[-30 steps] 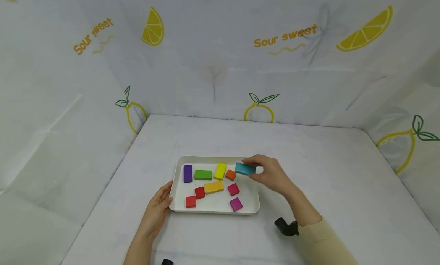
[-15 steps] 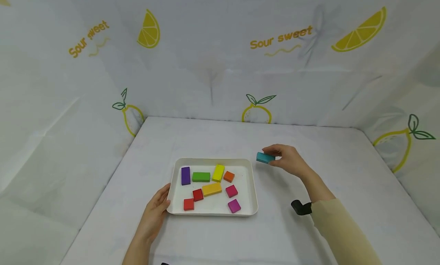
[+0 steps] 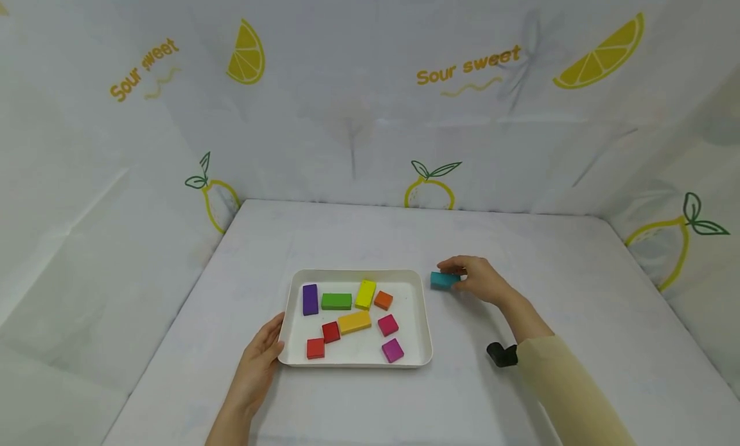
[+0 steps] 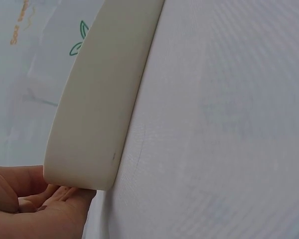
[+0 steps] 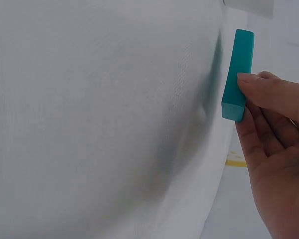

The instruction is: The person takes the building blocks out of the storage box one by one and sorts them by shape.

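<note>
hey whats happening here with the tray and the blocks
A person is handling coloured wooden blocks at a white rectangular tray on a white-covered table. Their right hand pinches a teal rectangular block at the table surface, just right of the tray and outside it. Their left hand rests against the tray's near left corner. Nine blocks lie in the tray: purple, green, two yellow, orange, two red and two magenta.

White cloth-covered table [image 3: 370,234] enclosed on three sides by pale fabric walls [image 3: 358,112] printed with lemon slices [image 3: 601,51], outlined lemons [image 3: 429,190] and the words "Sour sweet" [image 3: 467,67] (repeated at left); lighting soft and even.
</note>
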Motion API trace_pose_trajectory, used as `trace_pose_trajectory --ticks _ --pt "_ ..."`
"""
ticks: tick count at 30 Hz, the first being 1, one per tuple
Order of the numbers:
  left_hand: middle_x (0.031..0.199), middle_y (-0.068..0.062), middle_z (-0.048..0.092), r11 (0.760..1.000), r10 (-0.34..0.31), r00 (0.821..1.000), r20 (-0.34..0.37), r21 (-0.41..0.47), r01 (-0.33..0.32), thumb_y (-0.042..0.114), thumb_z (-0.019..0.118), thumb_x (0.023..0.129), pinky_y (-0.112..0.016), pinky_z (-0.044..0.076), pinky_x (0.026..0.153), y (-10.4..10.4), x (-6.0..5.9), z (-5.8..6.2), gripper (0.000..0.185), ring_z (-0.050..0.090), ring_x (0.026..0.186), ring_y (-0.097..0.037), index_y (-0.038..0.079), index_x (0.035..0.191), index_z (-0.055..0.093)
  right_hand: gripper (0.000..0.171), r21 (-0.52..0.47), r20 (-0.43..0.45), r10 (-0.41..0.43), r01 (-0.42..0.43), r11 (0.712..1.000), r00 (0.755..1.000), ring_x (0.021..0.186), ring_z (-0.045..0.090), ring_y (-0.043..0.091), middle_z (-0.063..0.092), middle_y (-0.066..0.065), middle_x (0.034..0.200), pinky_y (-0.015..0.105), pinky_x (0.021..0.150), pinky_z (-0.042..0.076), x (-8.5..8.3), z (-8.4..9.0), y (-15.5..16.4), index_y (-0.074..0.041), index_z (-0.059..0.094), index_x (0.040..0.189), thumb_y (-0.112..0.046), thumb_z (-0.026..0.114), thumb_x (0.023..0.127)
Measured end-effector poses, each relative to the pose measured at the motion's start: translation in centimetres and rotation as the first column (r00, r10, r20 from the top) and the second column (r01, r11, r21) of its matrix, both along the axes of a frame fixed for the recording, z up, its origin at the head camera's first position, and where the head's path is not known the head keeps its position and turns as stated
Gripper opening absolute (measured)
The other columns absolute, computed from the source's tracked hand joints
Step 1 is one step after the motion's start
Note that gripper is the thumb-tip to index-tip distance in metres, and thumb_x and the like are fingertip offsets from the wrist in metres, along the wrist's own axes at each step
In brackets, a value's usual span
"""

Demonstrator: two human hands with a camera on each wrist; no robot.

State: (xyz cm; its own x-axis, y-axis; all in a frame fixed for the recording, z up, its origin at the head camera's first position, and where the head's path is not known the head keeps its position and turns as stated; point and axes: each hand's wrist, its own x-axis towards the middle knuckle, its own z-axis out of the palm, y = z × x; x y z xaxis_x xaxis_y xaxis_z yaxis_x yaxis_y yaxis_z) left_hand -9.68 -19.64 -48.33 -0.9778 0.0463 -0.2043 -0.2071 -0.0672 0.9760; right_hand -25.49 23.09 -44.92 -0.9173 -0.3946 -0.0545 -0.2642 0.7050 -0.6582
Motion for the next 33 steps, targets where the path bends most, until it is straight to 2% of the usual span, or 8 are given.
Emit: trace_pose_trajectory --ticks 15,24,33 --pt "0.166 -0.018 0.016 1.0 -0.013 1.0 0.009 -0.006 0.013 0.003 0.033 0.105 -0.002 0.039 0.098 0.0 0.0 -0.2 0.054 0.018 0.152 -0.03 0.006 0.157 0.019 0.044 0.002 0.014 0.02 -0.02 1.0 1.0 0.117 0.061 0.034 0.069 0.016 0.125 0.053 0.105 0.049 -0.7 -1.2 -0.6 -0.004 0.067 0.124 0.006 0.071 0.08" --pt "0.166 -0.017 0.017 1.0 -0.004 1.0 0.0 -0.006 0.004 0.002 0.032 0.105 -0.002 0.039 0.098 0.1 -0.2 0.0 0.053 0.019 0.152 -0.029 0.007 0.156 0.021 0.044 0.005 0.001 0.019 -0.019 1.0 1.0 0.116 0.061 0.034 0.068 0.017 0.124 0.054 0.104 0.05 -0.7 -0.9 -0.5 -0.003 0.066 0.123 0.006 0.07 0.081" --pt "0.166 -0.017 0.017 1.0 0.005 1.0 0.012 -0.012 -0.005 0.001 0.031 0.105 -0.001 0.04 0.097 0.1 -0.1 0.0 0.052 0.019 0.152 -0.03 0.007 0.156 0.021 0.043 0.001 0.027 0.004 -0.004 1.0 1.0 0.119 0.06 0.035 0.068 0.016 0.126 0.054 0.105 0.049 -0.7 -1.3 -0.5 -0.004 0.066 0.123 0.006 0.068 0.082"
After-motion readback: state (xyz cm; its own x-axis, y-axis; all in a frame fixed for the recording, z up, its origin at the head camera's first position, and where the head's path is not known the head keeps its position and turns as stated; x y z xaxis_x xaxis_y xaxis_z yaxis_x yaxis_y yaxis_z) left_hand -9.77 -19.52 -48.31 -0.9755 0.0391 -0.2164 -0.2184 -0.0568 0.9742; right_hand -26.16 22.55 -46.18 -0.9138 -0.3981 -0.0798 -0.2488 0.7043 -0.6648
